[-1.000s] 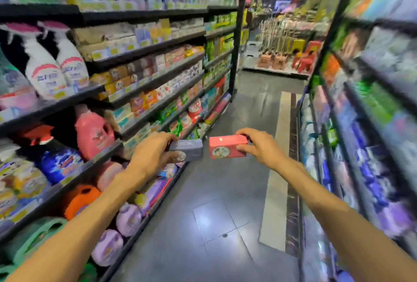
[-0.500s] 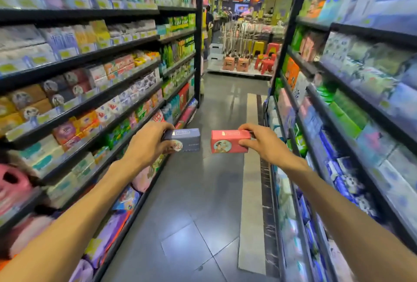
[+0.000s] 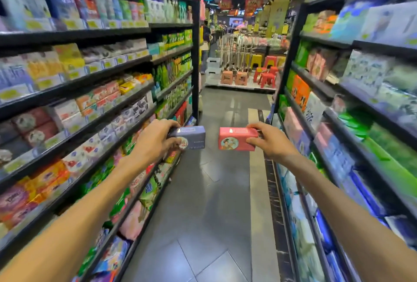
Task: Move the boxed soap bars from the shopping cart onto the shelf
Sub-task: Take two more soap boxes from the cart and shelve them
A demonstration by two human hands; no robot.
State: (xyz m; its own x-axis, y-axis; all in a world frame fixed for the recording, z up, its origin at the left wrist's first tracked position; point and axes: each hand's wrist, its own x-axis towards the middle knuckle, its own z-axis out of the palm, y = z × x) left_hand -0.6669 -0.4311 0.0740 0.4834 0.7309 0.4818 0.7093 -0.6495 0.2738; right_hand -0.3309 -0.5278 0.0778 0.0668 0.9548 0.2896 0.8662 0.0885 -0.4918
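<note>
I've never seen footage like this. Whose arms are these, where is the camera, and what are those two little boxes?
There is no machine here: these are a person's two bare arms, filmed by a wide-angle camera worn on the head, looking forward and down a shop aisle. That is why the shelves bend at the edges. The left hand grips a blue box and the right hand grips a red box; going by the task, these are boxed soap bars. The boxes are held apart, in the air over the grey floor, not yet on a shelf. Stocked shelves run along both sides. No shopping cart shows in this picture.
</note>
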